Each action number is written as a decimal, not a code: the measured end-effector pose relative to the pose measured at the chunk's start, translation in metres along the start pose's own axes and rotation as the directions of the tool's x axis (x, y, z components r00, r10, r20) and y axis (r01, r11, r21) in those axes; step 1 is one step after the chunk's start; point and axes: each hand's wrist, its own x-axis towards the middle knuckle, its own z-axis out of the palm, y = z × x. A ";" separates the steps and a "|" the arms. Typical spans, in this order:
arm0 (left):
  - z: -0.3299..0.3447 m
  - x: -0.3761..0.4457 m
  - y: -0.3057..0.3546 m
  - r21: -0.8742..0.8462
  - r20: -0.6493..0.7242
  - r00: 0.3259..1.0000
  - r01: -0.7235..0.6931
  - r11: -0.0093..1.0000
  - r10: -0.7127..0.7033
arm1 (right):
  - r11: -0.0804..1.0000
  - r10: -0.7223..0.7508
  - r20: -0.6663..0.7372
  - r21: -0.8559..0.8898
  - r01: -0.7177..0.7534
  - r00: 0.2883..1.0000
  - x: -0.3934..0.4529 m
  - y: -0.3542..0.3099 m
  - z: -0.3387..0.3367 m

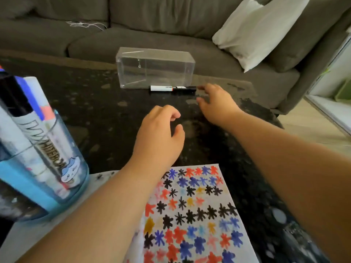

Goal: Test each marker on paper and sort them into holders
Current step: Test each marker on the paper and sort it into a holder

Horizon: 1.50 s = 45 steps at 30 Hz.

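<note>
Right hand [214, 103] spread, empty, fingertips just beside marker [172, 88] lying against clear box [154, 68]. Left hand [161, 133] loosely curled, empty, beyond paper [190, 215]. Marker cup [47, 158] far left.

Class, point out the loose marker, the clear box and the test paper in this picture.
marker [173, 89], head view, middle of its barrel.
clear box [154, 68], head view, its front wall.
paper [191, 215], head view, its scribbled middle.

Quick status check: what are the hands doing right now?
Right hand open, reaching at the marker beside the clear box. Left hand loose, holding nothing. Nothing in the way.
</note>
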 end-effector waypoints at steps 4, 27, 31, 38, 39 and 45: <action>0.002 0.003 -0.002 -0.029 0.004 0.998 0.063 0.998 -0.063 | 0.999 -0.029 0.007 -0.021 0.029 1.000 0.045 -0.003 0.027; 0.000 -0.002 0.002 0.029 0.035 0.999 0.020 0.999 -0.021 | 0.931 0.150 -0.059 0.343 -0.121 0.987 -0.023 -0.002 -0.009; -0.004 -0.007 0.008 0.072 0.008 0.998 -0.066 0.995 0.065 | 0.817 0.279 -0.072 0.541 -0.198 0.957 -0.081 -0.013 -0.039; -0.030 -0.020 0.054 0.255 0.073 0.969 -0.247 0.935 0.236 | 0.632 0.434 0.001 0.712 -0.305 0.901 -0.174 -0.038 -0.091; -0.038 -0.024 0.067 0.222 0.079 0.973 -0.231 0.947 0.218 | 0.611 0.437 0.014 0.729 -0.308 0.899 -0.185 -0.042 -0.096; -0.099 -0.085 0.126 -0.197 0.236 0.971 0.072 0.978 -0.024 | 0.383 0.355 0.199 0.860 -0.337 0.913 -0.250 -0.070 -0.118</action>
